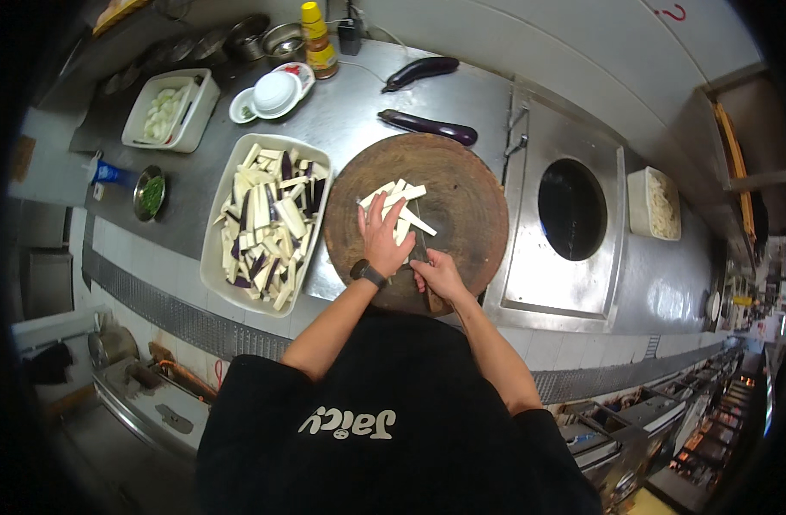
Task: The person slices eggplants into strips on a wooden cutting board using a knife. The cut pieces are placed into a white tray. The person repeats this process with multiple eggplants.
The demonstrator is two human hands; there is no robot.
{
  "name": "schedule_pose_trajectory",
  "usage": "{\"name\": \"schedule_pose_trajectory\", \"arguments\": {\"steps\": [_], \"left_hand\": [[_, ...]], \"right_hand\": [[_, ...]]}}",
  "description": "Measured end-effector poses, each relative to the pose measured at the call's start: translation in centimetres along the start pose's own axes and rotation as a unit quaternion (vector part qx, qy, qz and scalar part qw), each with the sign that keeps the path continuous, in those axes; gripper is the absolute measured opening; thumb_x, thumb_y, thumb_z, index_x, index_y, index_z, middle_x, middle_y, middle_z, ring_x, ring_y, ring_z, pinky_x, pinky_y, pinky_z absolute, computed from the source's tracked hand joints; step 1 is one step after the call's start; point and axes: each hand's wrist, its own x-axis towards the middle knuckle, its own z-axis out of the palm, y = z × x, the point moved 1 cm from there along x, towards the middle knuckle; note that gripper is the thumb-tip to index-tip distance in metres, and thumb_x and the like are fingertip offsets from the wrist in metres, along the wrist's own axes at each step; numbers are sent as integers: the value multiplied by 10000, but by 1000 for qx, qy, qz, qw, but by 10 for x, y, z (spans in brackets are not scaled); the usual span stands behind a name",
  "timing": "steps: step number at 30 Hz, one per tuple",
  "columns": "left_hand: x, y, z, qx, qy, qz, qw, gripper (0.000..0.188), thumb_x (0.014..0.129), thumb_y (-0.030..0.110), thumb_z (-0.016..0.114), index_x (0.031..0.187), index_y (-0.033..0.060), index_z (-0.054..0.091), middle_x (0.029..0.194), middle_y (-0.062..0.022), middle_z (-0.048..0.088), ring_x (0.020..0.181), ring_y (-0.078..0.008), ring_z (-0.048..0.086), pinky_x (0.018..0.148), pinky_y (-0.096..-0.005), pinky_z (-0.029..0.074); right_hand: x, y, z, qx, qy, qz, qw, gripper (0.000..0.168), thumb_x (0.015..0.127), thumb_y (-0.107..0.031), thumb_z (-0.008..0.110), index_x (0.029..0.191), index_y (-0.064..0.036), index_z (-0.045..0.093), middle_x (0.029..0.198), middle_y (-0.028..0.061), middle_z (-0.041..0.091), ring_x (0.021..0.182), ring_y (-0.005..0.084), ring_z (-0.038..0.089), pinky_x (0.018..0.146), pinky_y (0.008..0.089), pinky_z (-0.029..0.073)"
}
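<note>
On a round wooden chopping block [457, 174], my left hand [385, 241] lies with fingers spread over pale eggplant strips [405, 196]. My right hand [439, 275] is closed around a kitchen knife [420, 246], near where its blade joins the wooden handle. The blade lies beside the strips, partly hidden by them. Left of the block, a white plastic tub [214, 283] holds many cut eggplant pieces [264, 219], some with purple skin. Two whole eggplants lie beyond the block: one [431, 127] close to its edge, the other [422, 72] farther back.
At the back left stand a white tub [203, 116] of pale cut vegetable, stacked white bowls [277, 93] and a yellow-capped bottle [319, 45]. A metal bowl [149, 193] holds chopped greens. Right of the block are a metal basin surround with a round opening [572, 209] and another food tub [653, 203].
</note>
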Motion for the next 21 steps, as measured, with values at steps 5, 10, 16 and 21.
{"name": "schedule_pose_trajectory", "arguments": {"steps": [5,10,16,21], "left_hand": [[0,-14,-28,-116,82,-29,989,702,769,104,723,1452,95,564,1572,-220,370,1487,-433,328,1245,-538,258],[17,-4,-123,-88,166,-90,978,730,718,41,697,1437,108,594,1575,-209,350,1456,-410,387,1168,-486,407],[48,-119,-211,167,88,-155,970,658,812,223,747,1448,147,599,1591,-259,392,1471,-454,376,1221,-581,288],[30,-130,-180,332,-34,-62,941,571,958,411,664,1483,203,579,1632,-186,391,1536,-412,289,1229,-648,178]], "right_hand": [[14,-21,30,-20,-19,4,1000,231,991,-137,676,854,-30,524,641,67,591,520,148,572,460,312,461],[17,-87,101,-32,-116,-41,992,174,1019,-129,635,896,-24,568,627,32,585,499,111,548,450,282,435],[56,-104,177,8,-166,14,986,175,1019,-138,607,878,-42,569,666,44,594,517,141,564,483,301,457],[30,-64,93,5,-118,33,992,206,1021,-169,625,856,-66,558,675,42,589,544,147,565,496,303,445]]}}
